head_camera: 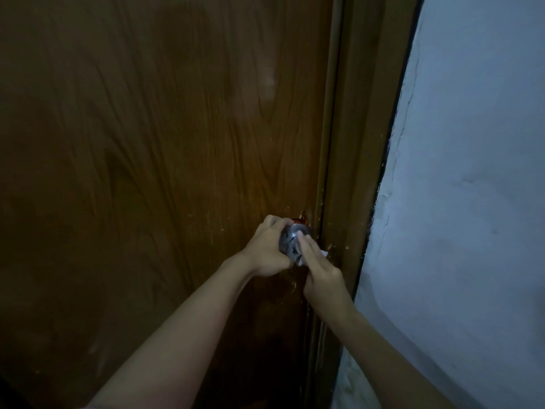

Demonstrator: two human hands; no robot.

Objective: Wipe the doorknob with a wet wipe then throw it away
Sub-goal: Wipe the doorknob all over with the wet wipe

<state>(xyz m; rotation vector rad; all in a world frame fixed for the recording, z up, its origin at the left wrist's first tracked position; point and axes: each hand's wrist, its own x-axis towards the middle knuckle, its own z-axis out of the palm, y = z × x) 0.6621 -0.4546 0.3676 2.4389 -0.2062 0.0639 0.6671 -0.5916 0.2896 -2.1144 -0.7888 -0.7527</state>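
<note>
A round silver doorknob (292,235) sits near the right edge of a dark brown wooden door (165,143). My left hand (269,249) is wrapped around the knob from the left side. My right hand (320,271) lies with flat fingers against the knob's front and right side, pressing a white wet wipe (323,254) onto it. Only small corners of the wipe stick out under the fingers; the rest of it is hidden. Most of the knob is covered by both hands.
The brown door frame (358,172) runs down just right of the knob. A pale painted wall (472,187) with cracks fills the right side. The scene is dim.
</note>
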